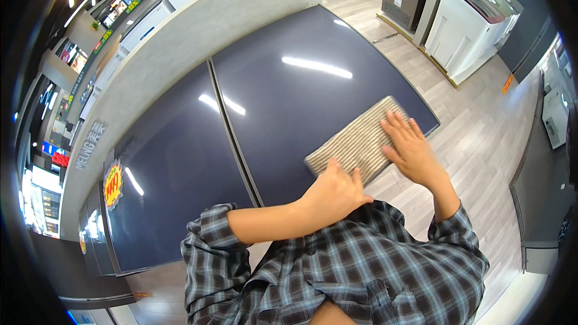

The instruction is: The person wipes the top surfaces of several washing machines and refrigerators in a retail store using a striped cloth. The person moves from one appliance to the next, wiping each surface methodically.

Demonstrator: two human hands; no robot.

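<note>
resting spread on the cloth (350, 138), my right hand (413, 155) clutches nothing; my left hand (337, 194) curls at its near side, grip unclear. the cloth lies near right on the panel (283, 108).

Your cloth (352, 138) is rectangular, with beige and darker stripes, slightly blurred. You have it spread out flat, slanting up to the right, over the glossy dark-blue panel (289, 108), near its edge closest to you.
</note>
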